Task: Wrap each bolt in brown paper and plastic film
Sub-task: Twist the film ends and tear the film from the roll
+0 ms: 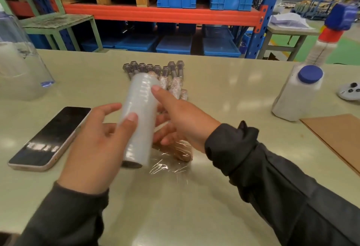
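Note:
My left hand (pixel 97 148) grips a roll of clear plastic film (pixel 139 117), held tilted above the table, thumb across its front. My right hand (pixel 179 117) is beside the roll, its index finger touching the roll's upper side and its lower fingers on a brown-paper-wrapped bolt (pixel 179 151) that lies on the table under a loose sheet of film (pixel 167 167). Farther back, a row of several bare steel bolts (pixel 153 69) lies with several wrapped bolts (pixel 173 86) just in front of it.
A phone (pixel 50 138) lies face up at the left. A white bottle with a blue cap (pixel 298 93) stands at the right, brown paper sheets (pixel 339 138) near the right edge, a clear plastic container (pixel 21 64) at far left. Shelving with blue crates stands behind the table.

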Motion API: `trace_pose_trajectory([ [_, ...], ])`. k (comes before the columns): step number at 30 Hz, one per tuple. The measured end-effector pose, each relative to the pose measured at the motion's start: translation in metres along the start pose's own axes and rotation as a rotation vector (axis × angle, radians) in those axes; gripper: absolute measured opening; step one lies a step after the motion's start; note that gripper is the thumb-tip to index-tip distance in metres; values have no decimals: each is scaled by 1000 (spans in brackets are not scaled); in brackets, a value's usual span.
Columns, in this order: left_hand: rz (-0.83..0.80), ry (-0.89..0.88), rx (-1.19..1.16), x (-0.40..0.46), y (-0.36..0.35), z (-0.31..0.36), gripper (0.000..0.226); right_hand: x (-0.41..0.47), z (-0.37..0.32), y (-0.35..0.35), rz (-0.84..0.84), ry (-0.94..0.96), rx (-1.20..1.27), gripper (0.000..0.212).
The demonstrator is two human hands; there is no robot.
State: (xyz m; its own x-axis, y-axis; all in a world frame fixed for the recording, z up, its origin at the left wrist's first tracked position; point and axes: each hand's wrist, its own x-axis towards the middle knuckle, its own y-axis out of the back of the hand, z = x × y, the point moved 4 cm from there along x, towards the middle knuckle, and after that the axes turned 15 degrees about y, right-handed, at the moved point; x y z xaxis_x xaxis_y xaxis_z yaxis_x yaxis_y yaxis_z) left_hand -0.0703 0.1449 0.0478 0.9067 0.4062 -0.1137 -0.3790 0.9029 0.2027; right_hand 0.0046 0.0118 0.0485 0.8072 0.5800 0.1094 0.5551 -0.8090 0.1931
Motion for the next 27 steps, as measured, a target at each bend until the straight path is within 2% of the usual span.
trace_pose_trajectory([
  [2,9,-68,179,-11,-15,2,49,-3,3,2,-12,-87,29,52],
  [5,-38,-115,195,-10,-17,3,22,-5,13,6,42,-165,-32,55],
  [10,-45,-269,563,16,-11,-3,51,-5,20,-5,50,-174,-43,53],
  [12,-102,-241,647,24,-14,-12,62,-7,19,-4,69,-180,-18,51],
  [14,-76,-230,684,28,-14,-19,66,-10,15,1,92,-177,-13,54],
  [18,-80,-254,715,31,-15,-26,62,-20,7,18,173,-118,-211,73],
  [22,-66,-290,718,29,-18,-28,57,-38,3,41,219,-78,-499,74],
  [27,-53,-334,765,17,-24,-26,52,-55,13,54,221,-121,-699,86],
])
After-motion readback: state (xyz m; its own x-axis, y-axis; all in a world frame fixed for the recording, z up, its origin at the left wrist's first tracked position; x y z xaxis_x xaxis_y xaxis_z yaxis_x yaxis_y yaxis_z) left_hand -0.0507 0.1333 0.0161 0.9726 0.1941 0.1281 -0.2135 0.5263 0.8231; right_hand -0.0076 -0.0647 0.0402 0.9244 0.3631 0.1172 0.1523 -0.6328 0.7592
